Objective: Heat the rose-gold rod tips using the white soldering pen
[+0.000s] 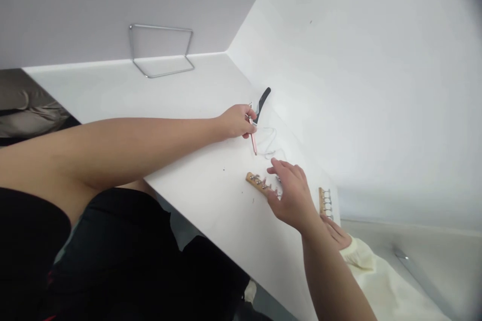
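My left hand [239, 121] is closed in a pinch around a slim rose-pink stick, pen-like in shape [253, 144], whose lower end points down toward the white table. Just past those fingers lies a tool with a curved black handle [264, 100]. My right hand [291, 193] hovers with fingers apart over a wooden strip with metal hooks [256, 182]. Its thumb is close to the strip's near end, and whether it touches is unclear. The hand hides part of that strip. Between my hands a thin, pale loop of cord or wire [269, 140] rests on the table.
Another person's hand [337, 233], in a cream sleeve [363, 256], rests by a second hook strip [323, 200] at the right. A bent metal wire frame [161, 76] stands against the grey panel [113, 5]. A white wall [357, 85] borders the table's [203, 200] far side.
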A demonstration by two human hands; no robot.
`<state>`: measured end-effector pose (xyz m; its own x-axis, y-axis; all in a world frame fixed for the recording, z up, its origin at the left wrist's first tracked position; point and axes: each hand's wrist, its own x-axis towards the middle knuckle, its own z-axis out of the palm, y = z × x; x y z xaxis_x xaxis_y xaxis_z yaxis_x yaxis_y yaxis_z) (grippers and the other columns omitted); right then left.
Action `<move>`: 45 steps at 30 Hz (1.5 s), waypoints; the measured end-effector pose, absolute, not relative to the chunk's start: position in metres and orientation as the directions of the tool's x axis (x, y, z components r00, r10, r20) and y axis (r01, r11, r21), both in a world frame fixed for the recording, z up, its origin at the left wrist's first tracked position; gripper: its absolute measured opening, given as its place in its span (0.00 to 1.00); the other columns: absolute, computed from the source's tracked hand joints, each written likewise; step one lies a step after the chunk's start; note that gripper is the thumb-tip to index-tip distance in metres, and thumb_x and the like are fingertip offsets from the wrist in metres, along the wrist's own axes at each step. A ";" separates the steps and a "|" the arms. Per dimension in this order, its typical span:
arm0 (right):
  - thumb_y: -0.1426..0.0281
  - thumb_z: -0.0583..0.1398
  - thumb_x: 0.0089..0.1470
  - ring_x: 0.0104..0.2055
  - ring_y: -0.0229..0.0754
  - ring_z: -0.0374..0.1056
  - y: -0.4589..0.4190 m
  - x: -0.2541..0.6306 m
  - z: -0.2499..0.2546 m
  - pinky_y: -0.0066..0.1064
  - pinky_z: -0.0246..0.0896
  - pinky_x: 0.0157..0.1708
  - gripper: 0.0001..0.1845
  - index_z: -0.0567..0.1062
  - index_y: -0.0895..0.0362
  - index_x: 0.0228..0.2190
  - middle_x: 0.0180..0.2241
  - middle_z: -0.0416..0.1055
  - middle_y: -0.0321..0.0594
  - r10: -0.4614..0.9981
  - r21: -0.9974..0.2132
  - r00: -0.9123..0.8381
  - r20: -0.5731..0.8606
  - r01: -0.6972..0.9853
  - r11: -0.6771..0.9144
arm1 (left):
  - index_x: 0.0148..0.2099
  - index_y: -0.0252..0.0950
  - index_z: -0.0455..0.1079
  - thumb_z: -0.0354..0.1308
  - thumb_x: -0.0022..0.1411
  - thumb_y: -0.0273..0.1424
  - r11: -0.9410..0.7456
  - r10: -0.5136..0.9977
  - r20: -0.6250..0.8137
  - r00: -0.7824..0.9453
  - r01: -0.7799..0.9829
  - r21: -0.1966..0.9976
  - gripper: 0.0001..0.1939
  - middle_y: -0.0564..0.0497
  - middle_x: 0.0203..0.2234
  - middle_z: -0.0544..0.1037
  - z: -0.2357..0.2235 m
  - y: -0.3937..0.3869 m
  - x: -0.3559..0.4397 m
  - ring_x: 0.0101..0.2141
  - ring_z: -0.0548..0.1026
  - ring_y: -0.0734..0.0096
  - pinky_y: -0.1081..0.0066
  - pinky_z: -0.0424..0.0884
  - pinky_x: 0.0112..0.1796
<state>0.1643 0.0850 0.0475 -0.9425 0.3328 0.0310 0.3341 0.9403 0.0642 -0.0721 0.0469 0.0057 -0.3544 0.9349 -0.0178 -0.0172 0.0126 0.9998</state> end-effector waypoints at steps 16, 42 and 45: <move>0.80 0.53 0.44 0.54 0.53 0.54 0.088 0.154 0.038 0.54 0.40 0.54 0.31 0.57 0.59 0.52 0.33 0.71 0.41 0.274 0.019 -0.961 -0.042 0.274 0.962 | 0.39 0.33 0.62 0.58 0.47 0.21 0.000 0.935 -0.011 -0.353 -0.032 0.999 0.15 0.56 0.17 0.68 0.005 0.047 -0.073 0.19 0.69 0.76 0.75 0.60 0.23; 0.78 0.53 0.49 0.37 0.46 0.60 0.091 0.148 0.034 0.41 0.54 0.43 0.24 0.60 0.59 0.50 0.31 0.68 0.41 0.279 -0.063 -0.959 -0.056 0.282 0.957 | 0.39 0.33 0.62 0.57 0.47 0.21 -0.016 0.942 0.020 -0.335 0.015 1.000 0.15 0.55 0.17 0.69 0.004 0.048 -0.072 0.20 0.69 0.76 0.75 0.59 0.22; 0.78 0.53 0.49 0.36 0.45 0.60 0.091 0.149 0.033 0.42 0.53 0.45 0.26 0.59 0.59 0.51 0.31 0.68 0.40 0.281 -0.063 -0.959 -0.035 0.283 0.957 | 0.39 0.33 0.62 0.57 0.47 0.21 -0.016 0.948 0.015 -0.319 0.001 1.000 0.15 0.55 0.17 0.69 0.004 0.048 -0.072 0.19 0.69 0.77 0.75 0.59 0.21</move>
<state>0.1488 0.0910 0.0326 -0.9589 0.2814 -0.0352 0.2832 0.9570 -0.0634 -0.0721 0.0476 0.0037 -0.3190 0.9476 0.0151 0.0010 -0.0156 0.9999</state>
